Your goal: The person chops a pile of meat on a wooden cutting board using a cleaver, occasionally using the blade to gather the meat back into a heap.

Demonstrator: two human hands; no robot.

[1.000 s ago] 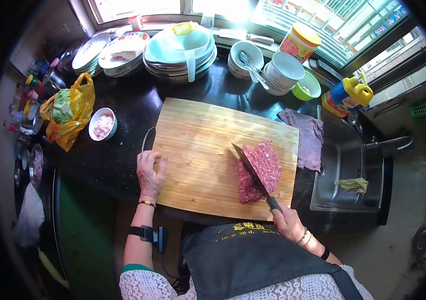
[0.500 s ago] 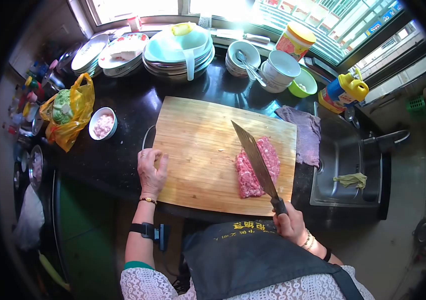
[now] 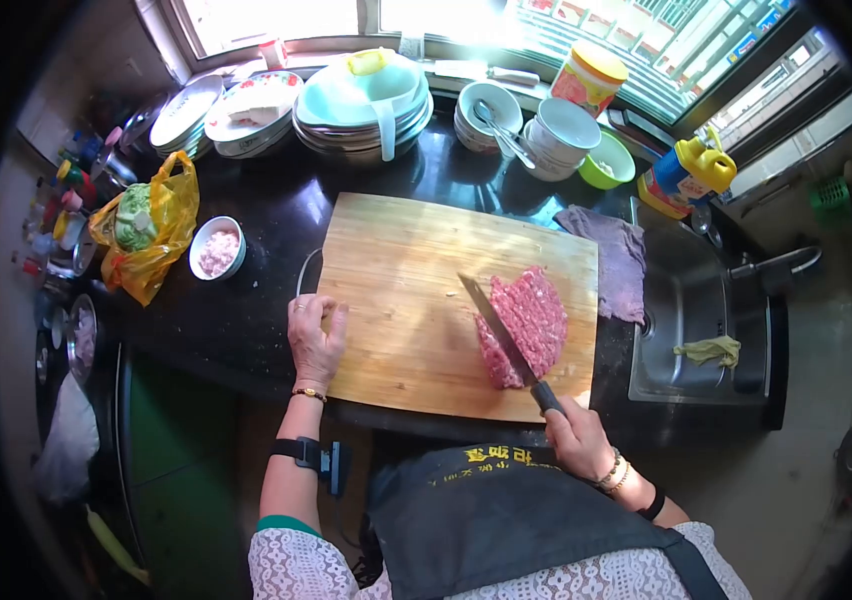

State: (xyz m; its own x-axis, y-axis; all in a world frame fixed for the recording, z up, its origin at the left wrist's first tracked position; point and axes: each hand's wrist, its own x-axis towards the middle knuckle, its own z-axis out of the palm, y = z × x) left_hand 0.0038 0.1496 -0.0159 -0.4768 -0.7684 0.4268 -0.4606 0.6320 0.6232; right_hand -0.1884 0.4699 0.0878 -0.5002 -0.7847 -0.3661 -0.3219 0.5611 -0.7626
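Note:
My right hand [image 3: 578, 438] grips the dark handle of a cleaver [image 3: 508, 342]. Its blade slants up and left, lying over the left part of a flattened mass of minced meat [image 3: 536, 315]. How deep the edge sits in the meat cannot be seen. Under the meat is a wooden cutting board [image 3: 396, 300]. At the board's left edge my left hand [image 3: 316, 335] is closed on the rim with curled fingers, partly hidden.
Left of the board stand a small bowl of pale mince [image 3: 217, 249] and a yellow plastic bag [image 3: 151, 240] with a green vegetable. Stacked plates [image 3: 361, 130] and bowls [image 3: 556, 140] line the window side. A purple cloth [image 3: 611, 262] lies beside the sink [image 3: 701, 390].
The cleaver has come down lower and flatter over the left part of the meat. More of the meat shows to the right of the blade. My left hand stays at the board's edge.

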